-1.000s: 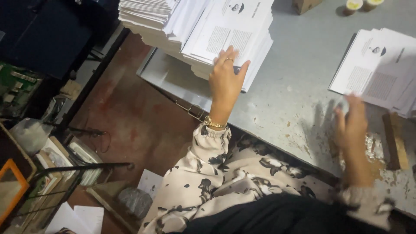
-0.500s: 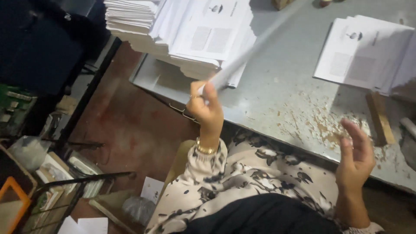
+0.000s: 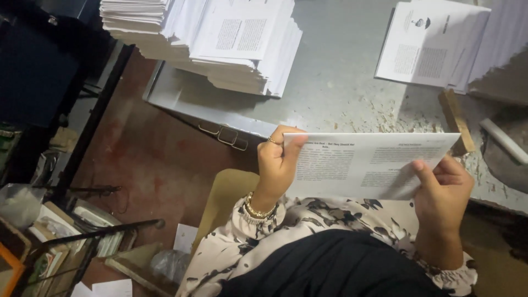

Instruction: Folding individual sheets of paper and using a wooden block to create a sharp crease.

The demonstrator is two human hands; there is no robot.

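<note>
You hold the printed sheet (image 3: 368, 165) at lower centre, left hand (image 3: 278, 165) and right hand (image 3: 443, 187) pinched shut on its edges; uneven pulling could crease or tear it.

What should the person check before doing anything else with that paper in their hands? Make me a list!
1. Left hand grips the white printed paper sheet at its left edge: ok.
2. Right hand grips its lower right corner: ok.
3. Sheet flat, not crumpled: ok.
4. Grey metal table clean: not ok, scraps lie by the wooden block.
5. Tall white paper stack tidy: not ok, sheets fan out.
</note>
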